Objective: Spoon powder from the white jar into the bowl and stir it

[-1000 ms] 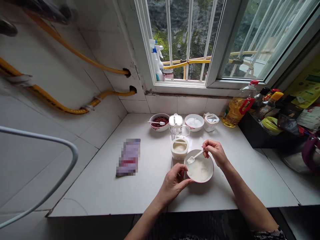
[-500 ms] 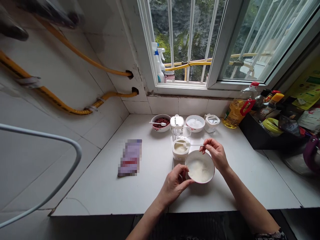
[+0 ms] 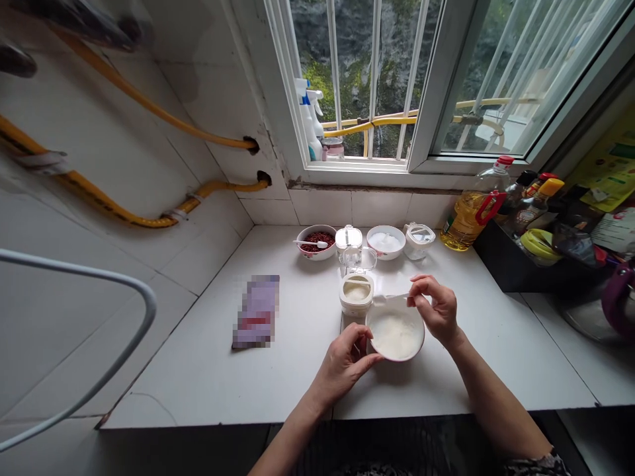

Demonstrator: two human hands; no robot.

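My left hand (image 3: 350, 357) grips the near left rim of a white bowl (image 3: 397, 350), thumb outside and fingers at the edge. Pale granular powder (image 3: 394, 328) lies inside it. Between thumb and fingers, my right hand (image 3: 436, 307) pinches the handle of a small white spoon (image 3: 381, 300), held over the bowl's far rim. Just beyond the bowl's left side stands a cream seasoning jar (image 3: 356, 301) with its clear lid (image 3: 360, 258) flipped up; pale powder shows inside it.
Along the wall stand a bowl of red beans (image 3: 317, 254) with a spoon, a lidded jar (image 3: 348, 239), a bowl of white powder (image 3: 386, 250) and another jar (image 3: 419, 246). An oil bottle (image 3: 461, 215) and a black box (image 3: 496, 268) are right. A blurred purple packet (image 3: 258, 311) lies left.
My right hand has moved the spoon from above the jar's opening rightward and nearer to me, over the bowl's far rim. My left hand keeps its hold on the bowl.
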